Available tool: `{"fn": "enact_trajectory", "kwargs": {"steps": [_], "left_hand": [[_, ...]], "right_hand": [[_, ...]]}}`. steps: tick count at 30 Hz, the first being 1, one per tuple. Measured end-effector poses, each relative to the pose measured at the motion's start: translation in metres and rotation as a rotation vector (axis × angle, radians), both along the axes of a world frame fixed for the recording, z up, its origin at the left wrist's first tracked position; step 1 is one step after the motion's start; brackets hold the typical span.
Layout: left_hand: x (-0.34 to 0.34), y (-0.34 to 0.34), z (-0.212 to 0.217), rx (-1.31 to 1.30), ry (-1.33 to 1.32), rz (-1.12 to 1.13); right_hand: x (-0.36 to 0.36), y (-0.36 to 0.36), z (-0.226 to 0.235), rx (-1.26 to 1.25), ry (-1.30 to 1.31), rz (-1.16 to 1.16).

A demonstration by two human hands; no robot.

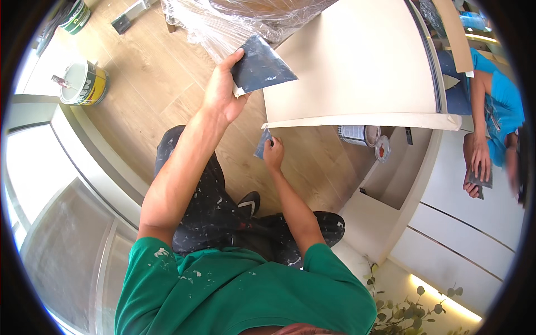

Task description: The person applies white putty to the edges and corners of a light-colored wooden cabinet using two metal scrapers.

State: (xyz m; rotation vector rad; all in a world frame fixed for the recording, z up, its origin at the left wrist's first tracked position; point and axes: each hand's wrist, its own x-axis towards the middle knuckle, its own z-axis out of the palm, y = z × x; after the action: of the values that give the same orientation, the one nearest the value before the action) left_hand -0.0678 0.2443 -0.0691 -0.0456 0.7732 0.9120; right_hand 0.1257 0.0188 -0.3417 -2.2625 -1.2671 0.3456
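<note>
My left hand is closed on a wide dark putty scraper, a flat blade with whitish smears and a dab of pale filler at its lower corner. It is held up beside the cream door panel. My right hand is lower down, closed on a small dark putty scraper. Its tip is at the left end of the panel's pale near edge; whether it touches the edge I cannot tell. My fingers cover part of both blades.
A paint bucket stands at left, another pail behind it. Clear plastic sheeting hangs at the top. An open can and its lid lie below the panel. At right, a person in blue holds grey blades. Leafy stems are near bottom right.
</note>
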Motion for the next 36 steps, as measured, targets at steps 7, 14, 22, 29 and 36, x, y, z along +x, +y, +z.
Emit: {"fn": "enact_trajectory", "kwargs": {"steps": [7,14,22,29,36], "left_hand": [[0.004,0.001,-0.011,-0.001,-0.026,0.008],[0.004,0.004,-0.020,0.030,-0.026,-0.015],[0.006,0.003,-0.027,0.095,-0.040,-0.053],[0.009,0.000,-0.028,0.140,-0.023,-0.123],[0.005,-0.012,-0.008,0.304,-0.025,-0.205]], "right_hand": [[-0.011,0.001,0.052,0.161,0.125,-0.049],[-0.013,0.008,0.147,0.295,0.225,-0.063],[-0.001,0.022,0.276,0.471,0.263,-0.028],[0.017,0.030,0.378,0.572,0.184,0.082],[0.019,0.029,0.499,0.670,0.296,0.131]]}}
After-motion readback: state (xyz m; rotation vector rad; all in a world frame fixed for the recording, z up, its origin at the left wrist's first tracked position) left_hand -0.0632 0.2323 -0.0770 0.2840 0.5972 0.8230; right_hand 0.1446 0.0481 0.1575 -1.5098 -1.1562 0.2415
